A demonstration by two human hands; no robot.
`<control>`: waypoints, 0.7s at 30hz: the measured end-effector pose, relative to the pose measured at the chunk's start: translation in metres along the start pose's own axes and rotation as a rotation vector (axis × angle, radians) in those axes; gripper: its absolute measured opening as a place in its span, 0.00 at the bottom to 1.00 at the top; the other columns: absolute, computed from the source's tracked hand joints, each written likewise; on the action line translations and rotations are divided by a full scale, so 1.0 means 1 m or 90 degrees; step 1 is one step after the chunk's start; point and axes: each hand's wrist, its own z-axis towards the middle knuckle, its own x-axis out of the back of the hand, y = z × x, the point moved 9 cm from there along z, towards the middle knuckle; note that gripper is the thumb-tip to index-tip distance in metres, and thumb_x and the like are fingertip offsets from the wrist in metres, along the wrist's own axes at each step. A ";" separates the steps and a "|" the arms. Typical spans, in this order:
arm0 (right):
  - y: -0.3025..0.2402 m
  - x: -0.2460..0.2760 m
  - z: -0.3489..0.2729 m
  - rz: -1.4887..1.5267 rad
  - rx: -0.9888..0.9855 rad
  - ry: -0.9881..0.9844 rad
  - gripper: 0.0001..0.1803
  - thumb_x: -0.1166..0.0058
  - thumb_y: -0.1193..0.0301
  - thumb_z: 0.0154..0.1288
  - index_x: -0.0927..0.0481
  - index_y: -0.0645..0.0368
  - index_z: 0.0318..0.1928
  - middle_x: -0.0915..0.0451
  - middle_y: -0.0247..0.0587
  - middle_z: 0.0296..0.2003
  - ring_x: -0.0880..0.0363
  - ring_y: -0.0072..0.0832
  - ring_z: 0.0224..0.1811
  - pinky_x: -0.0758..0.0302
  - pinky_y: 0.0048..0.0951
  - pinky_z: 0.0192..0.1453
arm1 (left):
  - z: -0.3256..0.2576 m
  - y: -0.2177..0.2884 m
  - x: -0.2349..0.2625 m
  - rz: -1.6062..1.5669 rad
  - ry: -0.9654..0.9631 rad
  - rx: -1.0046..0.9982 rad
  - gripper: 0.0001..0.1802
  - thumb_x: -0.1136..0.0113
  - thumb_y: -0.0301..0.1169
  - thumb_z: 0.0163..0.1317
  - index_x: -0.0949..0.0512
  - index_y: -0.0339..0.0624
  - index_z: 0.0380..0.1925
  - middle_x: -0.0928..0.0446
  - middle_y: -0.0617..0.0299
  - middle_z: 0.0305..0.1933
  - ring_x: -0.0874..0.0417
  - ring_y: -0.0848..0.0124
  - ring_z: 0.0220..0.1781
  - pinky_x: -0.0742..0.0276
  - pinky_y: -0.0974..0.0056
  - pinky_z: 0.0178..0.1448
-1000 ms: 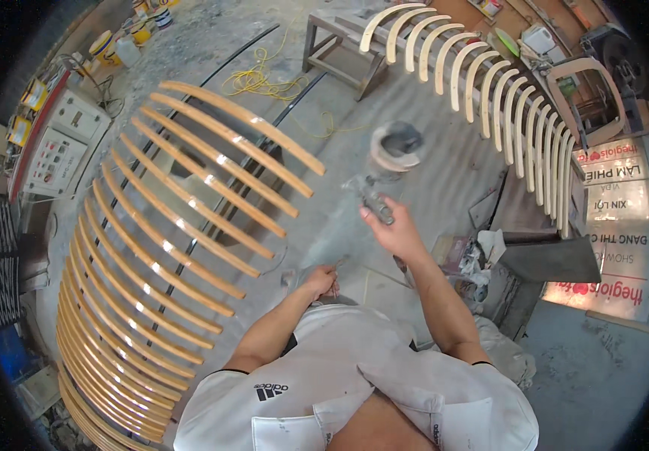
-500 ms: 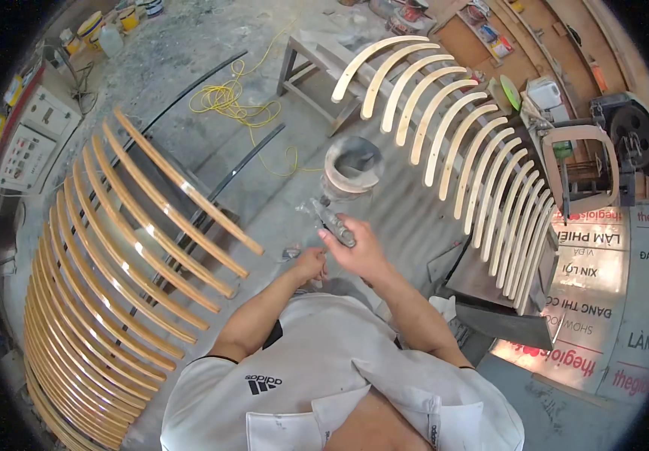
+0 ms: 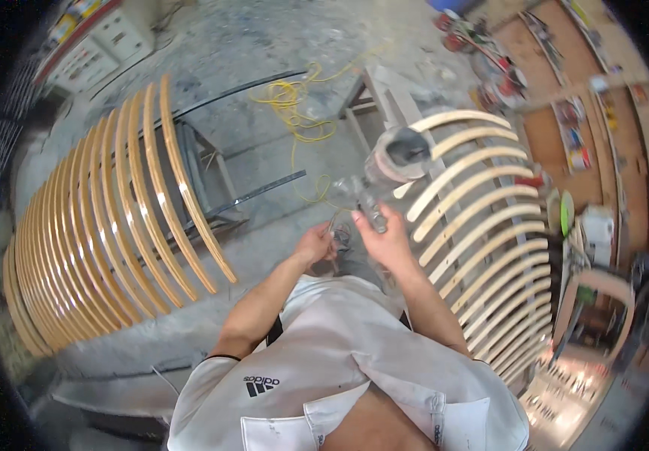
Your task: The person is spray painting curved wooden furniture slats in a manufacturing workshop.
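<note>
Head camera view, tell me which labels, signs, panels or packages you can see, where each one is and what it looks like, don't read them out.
Control panel: top left, pale box with rows of small buttons, red strip along its top edge.
Shirt logo: bottom centre, small black mark on the person's white shirt.
Coloured packages on wooden shelves: right side, small and blurred, red and orange.
Green round disc: right, beside the curved wooden slats.

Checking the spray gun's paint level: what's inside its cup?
The cup on the spray gun in the right hand shows a dark, blurred interior; any paint level cannot be seen.
</note>
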 end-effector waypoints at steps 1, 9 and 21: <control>-0.004 0.008 0.018 0.048 -0.058 -0.058 0.13 0.38 0.65 0.61 0.20 0.63 0.40 0.19 0.49 0.27 0.19 0.34 0.30 0.26 0.32 0.36 | 0.003 0.010 -0.005 -0.016 0.027 0.005 0.22 0.59 0.28 0.73 0.35 0.45 0.66 0.23 0.61 0.28 0.19 0.73 0.27 0.20 0.69 0.29; 0.011 0.068 0.177 0.261 -0.103 -0.113 0.14 0.39 0.66 0.66 0.19 0.60 0.48 0.17 0.32 0.38 0.26 0.13 0.27 0.29 0.17 0.24 | 0.022 0.132 0.007 -0.313 0.155 -0.175 0.21 0.57 0.31 0.74 0.41 0.46 0.65 0.22 0.59 0.34 0.15 0.65 0.35 0.16 0.64 0.39; -0.046 0.097 0.316 0.353 0.097 -0.069 0.15 0.42 0.69 0.67 0.20 0.61 0.51 0.17 0.37 0.46 0.21 0.18 0.43 0.27 0.18 0.25 | 0.054 0.210 0.067 -0.585 0.191 -0.272 0.18 0.56 0.31 0.74 0.40 0.45 0.61 0.22 0.54 0.37 0.15 0.55 0.42 0.14 0.57 0.43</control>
